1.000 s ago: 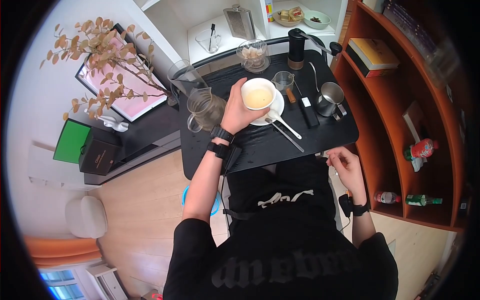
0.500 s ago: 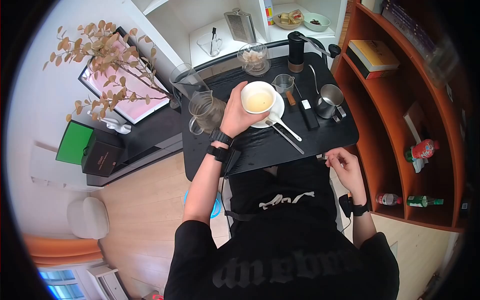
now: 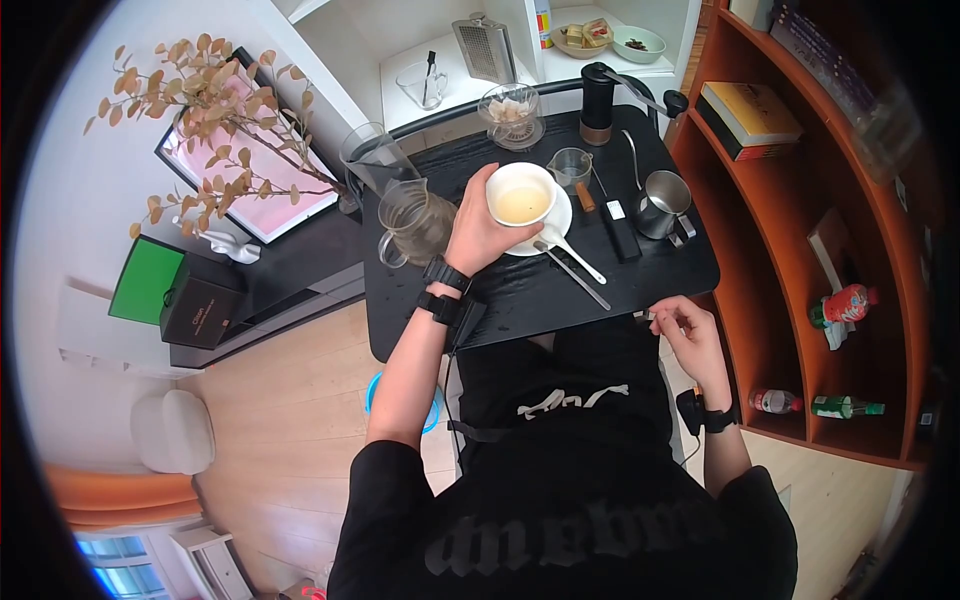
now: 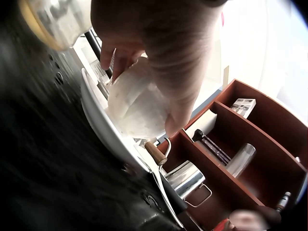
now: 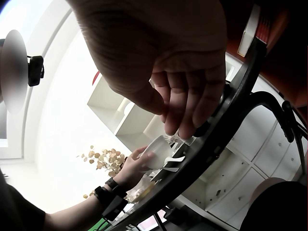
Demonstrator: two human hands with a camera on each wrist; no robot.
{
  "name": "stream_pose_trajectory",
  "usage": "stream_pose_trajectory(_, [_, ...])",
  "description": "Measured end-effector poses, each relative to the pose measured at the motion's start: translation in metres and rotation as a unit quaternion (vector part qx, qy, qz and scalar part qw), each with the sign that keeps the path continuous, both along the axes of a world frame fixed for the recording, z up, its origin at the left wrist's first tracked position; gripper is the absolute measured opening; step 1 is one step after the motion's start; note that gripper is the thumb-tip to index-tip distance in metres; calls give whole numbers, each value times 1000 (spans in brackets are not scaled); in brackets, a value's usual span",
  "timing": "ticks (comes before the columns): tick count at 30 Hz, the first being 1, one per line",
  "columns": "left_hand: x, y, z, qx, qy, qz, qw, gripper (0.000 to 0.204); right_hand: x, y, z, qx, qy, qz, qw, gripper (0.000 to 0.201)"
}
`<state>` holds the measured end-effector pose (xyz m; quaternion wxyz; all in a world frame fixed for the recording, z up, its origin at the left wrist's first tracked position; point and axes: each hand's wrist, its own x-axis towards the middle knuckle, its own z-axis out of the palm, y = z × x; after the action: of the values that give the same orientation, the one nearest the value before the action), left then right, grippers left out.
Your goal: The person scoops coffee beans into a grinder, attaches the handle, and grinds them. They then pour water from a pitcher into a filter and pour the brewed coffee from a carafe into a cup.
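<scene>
My left hand [image 3: 478,232] grips a white cup [image 3: 522,190] of pale yellowish liquid, thumb on the near side and fingers round the far side. Directly under the cup is a white saucer [image 3: 563,216], largely covered by it. In the left wrist view the cup's outer wall [image 4: 137,103] shows between thumb and fingers. A white spoon [image 3: 582,263] and a slim metal stick [image 3: 590,291] lean off the saucer's near edge. By the table's front right edge, my right hand [image 3: 690,338] hangs with loosely curled fingers; the right wrist view shows nothing in it.
On the black table [image 3: 500,318] stand a glass carafe [image 3: 415,222], a dripper [image 3: 512,112], a hand grinder [image 3: 597,105], a small glass jug with wooden handle [image 3: 570,166], a black device [image 3: 621,235] and a steel pitcher [image 3: 664,205]. A brown bookshelf [image 3: 755,265] borders the right side.
</scene>
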<state>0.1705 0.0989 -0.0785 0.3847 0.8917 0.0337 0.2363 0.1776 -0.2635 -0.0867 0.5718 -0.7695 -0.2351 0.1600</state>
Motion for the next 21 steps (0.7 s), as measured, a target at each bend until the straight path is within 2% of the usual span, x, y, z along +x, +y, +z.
stream_pose_trajectory(4, [-1,-2,-2,-12,-6,5,1000,99,0,1,1,-1,2,5,1000,12])
stream_pose_trajectory(13, [1,-1,-4,45,-25,-5,999,108,1,3,-1,-2,-3,4,1000,11])
stream_pose_trajectory(21, [3,-7,9,49,0,10,999,103,0,3,2,-6,-4,1,1000,11])
